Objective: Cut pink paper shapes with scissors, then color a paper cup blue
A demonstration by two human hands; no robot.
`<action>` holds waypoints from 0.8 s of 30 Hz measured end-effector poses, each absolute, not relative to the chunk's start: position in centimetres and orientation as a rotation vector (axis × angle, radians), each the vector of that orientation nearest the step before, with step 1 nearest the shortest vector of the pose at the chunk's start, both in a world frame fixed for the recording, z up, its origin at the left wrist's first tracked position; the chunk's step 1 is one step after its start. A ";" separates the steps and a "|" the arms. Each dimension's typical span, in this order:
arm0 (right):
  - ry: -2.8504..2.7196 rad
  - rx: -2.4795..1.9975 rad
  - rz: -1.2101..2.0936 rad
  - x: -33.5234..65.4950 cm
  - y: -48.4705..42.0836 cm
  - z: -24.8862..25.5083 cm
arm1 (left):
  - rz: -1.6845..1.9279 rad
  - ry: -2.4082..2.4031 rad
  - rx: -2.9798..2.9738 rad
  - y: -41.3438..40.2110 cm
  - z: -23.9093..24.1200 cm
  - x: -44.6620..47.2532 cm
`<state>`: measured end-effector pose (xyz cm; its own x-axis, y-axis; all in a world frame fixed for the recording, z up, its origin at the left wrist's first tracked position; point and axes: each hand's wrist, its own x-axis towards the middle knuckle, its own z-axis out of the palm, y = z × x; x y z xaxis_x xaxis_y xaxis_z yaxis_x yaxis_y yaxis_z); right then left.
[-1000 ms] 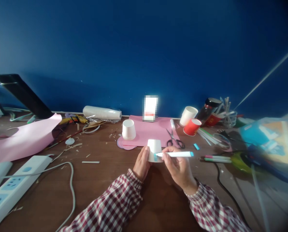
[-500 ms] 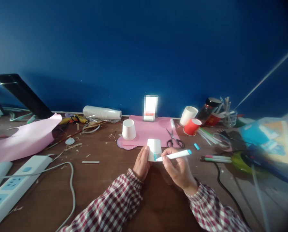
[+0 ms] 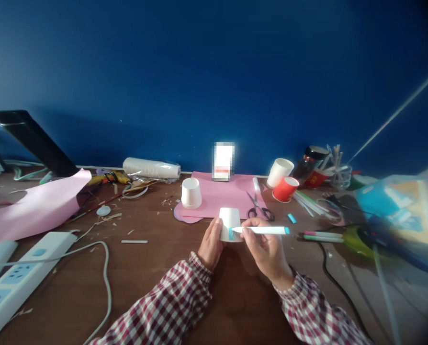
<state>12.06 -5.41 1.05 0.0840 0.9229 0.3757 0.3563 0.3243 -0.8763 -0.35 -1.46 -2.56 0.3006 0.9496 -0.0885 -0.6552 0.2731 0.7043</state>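
Observation:
My left hand (image 3: 211,244) is closed on the left side of a white paper cup (image 3: 230,216), which it holds above the brown table. A light-blue patch of ink marks the cup's side near its lower part. Pinched in my right hand (image 3: 264,251) is a white marker pen (image 3: 267,230) with a blue end; its tip points left and meets the blue patch. Just beyond the hands lie black-handled scissors (image 3: 260,208) on a pink sheet (image 3: 217,196), blades apart. A small blue pen cap (image 3: 292,218) rests to the right.
Another white cup (image 3: 191,194) stands at the sheet's left edge. A red paper cup (image 3: 286,189) and a white one (image 3: 280,172) are back right. Green and pink pens (image 3: 323,236) lie right. A power strip (image 3: 27,275) with its cable occupies the left; a bagged cup stack (image 3: 151,168) lies behind.
The marker has tilted nearer level, its blue end dropping and shifting right, and its tip has moved slightly up the cup. My left hand has hardly moved.

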 end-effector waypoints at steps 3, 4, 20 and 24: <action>-1.503 -1.240 0.665 12.1 -5.5 1.0 | 1.169 0.541 0.614 -1.5 -2.6 -0.4; -1.502 -1.251 0.649 12.1 -5.5 0.9 | 1.168 0.537 0.613 -1.5 -2.5 -0.4; -1.488 -1.259 0.604 12.0 -5.5 0.9 | 1.161 0.570 0.649 -1.5 -2.5 -0.4; -1.505 -1.260 0.635 11.9 -5.5 1.0 | 1.173 0.554 0.633 -1.4 -2.6 -0.4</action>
